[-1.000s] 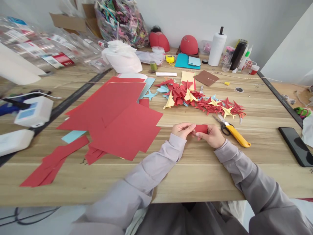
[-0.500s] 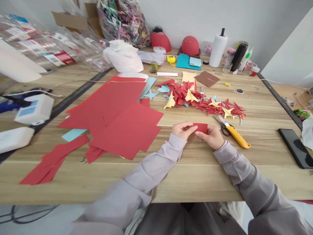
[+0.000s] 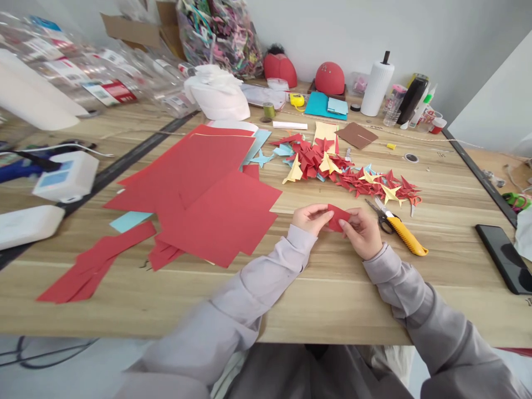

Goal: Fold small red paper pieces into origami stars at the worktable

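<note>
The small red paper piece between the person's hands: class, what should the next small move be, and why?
Probably pinch the small red paper piece along its bend to sharpen the crease. The left hand and right hand grip it by opposite ends above the wooden table, and sharply folded red and yellow paper stars lie just ahead.

L hand (image 3: pixel 311 218) + R hand (image 3: pixel 362 233) pinching, close together.

Small crumpled-looking piece of red craft paper (image 3: pixel 337 217), roughly rectangular, tilted, one corner poking up toward 11 o'clock, held between both hands. Left hand (image 3: pixel 310 219) pinches it from 9 o'clock, right hand (image 3: pixel 361 233) from 3 o'clock. Any exact folds too small to tell.
</note>
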The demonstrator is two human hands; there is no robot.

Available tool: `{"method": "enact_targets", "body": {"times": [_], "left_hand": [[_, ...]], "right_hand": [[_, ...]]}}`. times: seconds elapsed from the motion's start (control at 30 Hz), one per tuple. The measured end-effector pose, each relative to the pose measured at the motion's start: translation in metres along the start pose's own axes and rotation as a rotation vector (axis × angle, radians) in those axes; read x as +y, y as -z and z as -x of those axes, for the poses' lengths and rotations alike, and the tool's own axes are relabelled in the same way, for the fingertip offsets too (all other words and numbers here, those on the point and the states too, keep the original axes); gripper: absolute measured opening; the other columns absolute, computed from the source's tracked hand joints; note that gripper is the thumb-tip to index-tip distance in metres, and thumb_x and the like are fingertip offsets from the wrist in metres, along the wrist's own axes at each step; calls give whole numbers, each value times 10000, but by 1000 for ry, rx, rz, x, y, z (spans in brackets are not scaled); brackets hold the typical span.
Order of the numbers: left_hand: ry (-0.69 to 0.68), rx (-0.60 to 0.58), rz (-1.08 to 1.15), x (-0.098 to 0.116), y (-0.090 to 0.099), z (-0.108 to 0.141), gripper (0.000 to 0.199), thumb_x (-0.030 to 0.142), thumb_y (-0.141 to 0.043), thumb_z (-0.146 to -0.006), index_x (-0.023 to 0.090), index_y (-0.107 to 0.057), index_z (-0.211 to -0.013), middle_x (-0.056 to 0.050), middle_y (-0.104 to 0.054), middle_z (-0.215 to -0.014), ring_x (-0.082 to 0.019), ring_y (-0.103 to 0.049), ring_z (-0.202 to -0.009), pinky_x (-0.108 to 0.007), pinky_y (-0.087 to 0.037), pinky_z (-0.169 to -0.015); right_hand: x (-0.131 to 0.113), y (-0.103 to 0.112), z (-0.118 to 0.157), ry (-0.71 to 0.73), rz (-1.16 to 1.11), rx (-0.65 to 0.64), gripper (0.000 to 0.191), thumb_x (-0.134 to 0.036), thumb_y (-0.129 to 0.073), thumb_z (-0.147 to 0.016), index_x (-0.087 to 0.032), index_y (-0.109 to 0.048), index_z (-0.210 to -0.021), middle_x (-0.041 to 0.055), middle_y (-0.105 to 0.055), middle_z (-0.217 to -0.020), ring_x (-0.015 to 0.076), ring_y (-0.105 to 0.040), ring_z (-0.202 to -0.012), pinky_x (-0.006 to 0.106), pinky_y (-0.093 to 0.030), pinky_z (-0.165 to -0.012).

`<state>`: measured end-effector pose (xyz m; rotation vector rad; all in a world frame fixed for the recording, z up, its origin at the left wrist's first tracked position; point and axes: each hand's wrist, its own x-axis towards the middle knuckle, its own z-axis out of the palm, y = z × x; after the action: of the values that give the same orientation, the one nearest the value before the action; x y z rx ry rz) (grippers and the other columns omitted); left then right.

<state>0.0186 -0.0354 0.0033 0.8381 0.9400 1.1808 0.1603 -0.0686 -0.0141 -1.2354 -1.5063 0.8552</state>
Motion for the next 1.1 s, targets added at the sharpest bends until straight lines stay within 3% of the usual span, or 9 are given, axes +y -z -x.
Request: {"method": "enact_targets", "body": {"times": [0.2,0.4,0.6,0.73,0.93,1.1], "left_hand": [[15,-30,-25,1,1,1,367,332,-798,-465,124,-687,-747,-23,-675,-627,-152,-629,-550,-264,-551,-469],[106,-77,37,3,5,-2,400,325,-817,-435,117,-686,-751,-38,-685,-674,-185,-653,-620,-324,-580,-540],[143,-65,65,7,3,0,397,373,-807,-453,101,-683,-714,-56,-680,-674,-176,-647,-598,-296,-571,-500],[145,-34,50,10,0,2,384,367,-813,-447,102,-679,-691,-51,-676,-652,-158,-634,-561,-271,-559,-483],[56,-22,62,8,0,1,369,336,-817,-448,113,-686,-711,-35,-679,-657,-162,-629,-579,-303,-562,-528],[-70,-14,-22,3,2,-3,354,350,-807,-452,120,-696,-697,-39,-691,-668,-153,-623,-613,-292,-545,-589]], "right_hand": [[-1,0,1,22,20,45,263,-399,-566,-803,-218,-563,-994,-17,-558,-547,151,-554,-455,295,-455,-463],[-3,-1,1,105,70,64,242,-339,-570,-803,-244,-678,-998,49,-693,-805,128,-543,-463,297,-480,-473],[-7,3,1,185,158,-5,247,-310,-515,-831,-234,-706,-968,33,-651,-615,147,-568,-514,308,-499,-579],[-11,3,1,208,170,-8,236,-320,-532,-820,-227,-703,-953,44,-679,-705,153,-592,-581,294,-492,-595],[-8,1,1,47,37,-21,451,-411,-548,-814,-170,-521,-1194,-18,-591,-568,116,-528,-476,264,-465,-520],[-5,0,-1,-22,-49,-92,362,-460,-584,-775,-150,-597,-963,5,-596,-593,120,-550,-496,260,-467,-502]]}}
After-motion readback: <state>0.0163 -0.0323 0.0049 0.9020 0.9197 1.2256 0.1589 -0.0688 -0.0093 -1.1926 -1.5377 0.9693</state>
